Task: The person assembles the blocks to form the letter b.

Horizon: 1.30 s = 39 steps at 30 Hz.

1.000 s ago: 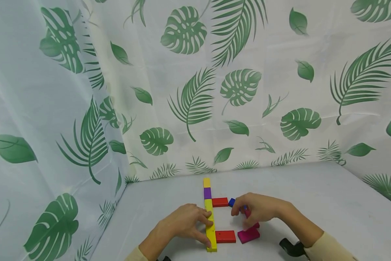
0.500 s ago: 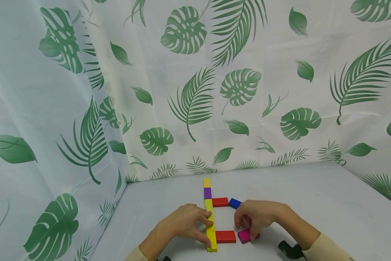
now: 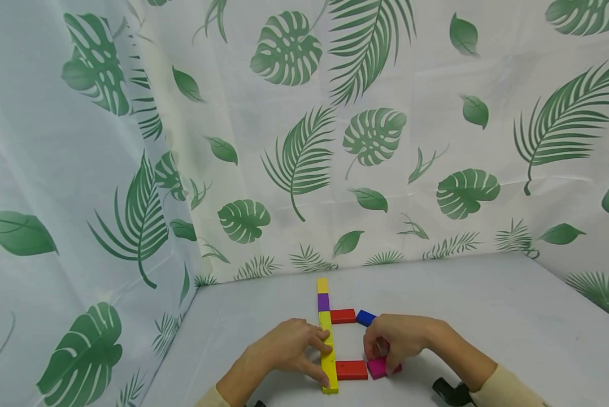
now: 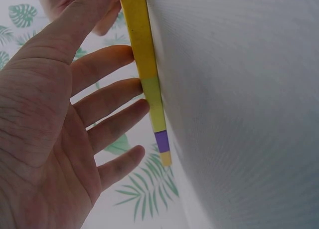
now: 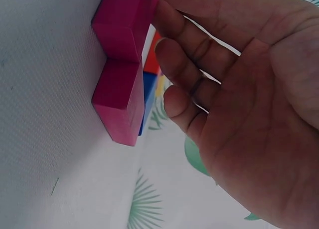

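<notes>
Left hand: fingers straight, pressing the left side of the long yellow block; grasps nothing.
Right hand: fingers curled over the magenta blocks, fingertips on them.
Yellow blocks: two, the long one near and a short yellow block at the far end of the column.
Purple block: one, between the yellows.
Red blocks: two, far red block and near red block, both right of the column.
Blue block: one, right of the far red.
Magenta blocks: two, touching, just right of the near red, on the surface.

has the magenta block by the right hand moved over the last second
Yes. The magenta block has slid left toward the near red block, which has stayed put; the gap between them has closed.
</notes>
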Motion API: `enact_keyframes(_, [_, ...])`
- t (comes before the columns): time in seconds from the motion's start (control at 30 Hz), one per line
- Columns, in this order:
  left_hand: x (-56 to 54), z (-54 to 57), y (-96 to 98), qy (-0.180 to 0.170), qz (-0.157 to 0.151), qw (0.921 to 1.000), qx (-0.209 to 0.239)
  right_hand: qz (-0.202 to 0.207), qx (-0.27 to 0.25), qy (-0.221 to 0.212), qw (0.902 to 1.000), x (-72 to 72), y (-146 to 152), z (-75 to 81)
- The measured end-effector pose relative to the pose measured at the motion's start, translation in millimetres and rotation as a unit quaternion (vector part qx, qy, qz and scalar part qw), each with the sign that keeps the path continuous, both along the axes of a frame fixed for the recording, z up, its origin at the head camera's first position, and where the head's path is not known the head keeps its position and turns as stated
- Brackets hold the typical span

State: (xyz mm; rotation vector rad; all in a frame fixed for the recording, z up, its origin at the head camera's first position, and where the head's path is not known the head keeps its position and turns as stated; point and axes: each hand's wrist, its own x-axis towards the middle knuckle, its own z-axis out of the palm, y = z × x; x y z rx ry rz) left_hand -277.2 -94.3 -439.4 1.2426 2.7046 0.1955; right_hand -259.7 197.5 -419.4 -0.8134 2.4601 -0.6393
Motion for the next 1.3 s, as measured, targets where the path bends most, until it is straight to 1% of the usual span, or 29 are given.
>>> enact_keyframes(0.13, [0.2,0.7,-0.2,-0.001,0.0,1.0,0.001,0.0,-0.004,-0.005,1.0,0.4,-0.5,0.4])
enact_keyframes(0.37, [-0.2,0.3,-0.2,-0.001,-0.001,1.0,-0.001,0.012,-0.01,0.0,0.9999,0.6,-1.0,0.9])
enact_keyframes(0.6, [-0.3,1.1,-0.2,0.0,-0.001,1.0,-0.001,0.013,-0.008,0.004,0.9999,1.4,-1.8,1.2])
enact_keyframes(0.73, [-0.4,0.4,0.2,-0.002,0.0,1.0,-0.002,0.017,-0.01,0.004,0.9998,-0.5,-0.3,0.9])
enact_keyframes(0.83, [-0.5,-0.1,0.4,-0.004,0.002,1.0,-0.002,0.018,-0.023,0.009,0.9995,-4.0,4.0,1.9])
enact_keyframes(0.97, [-1.3,0.0,-0.2,0.001,-0.002,1.0,0.0,0.0,-0.047,0.025,0.9986,-9.3,14.9,6.8])
enact_keyframes(1.13, [-2.2,0.1,-1.3,0.003,-0.008,1.0,0.003,-0.021,-0.062,0.051,0.9966,-14.1,29.9,14.4])
enact_keyframes(1.3, [-2.2,-0.4,-1.5,0.001,-0.008,1.0,0.004,-0.025,-0.067,0.055,0.9959,-18.6,39.8,13.9])
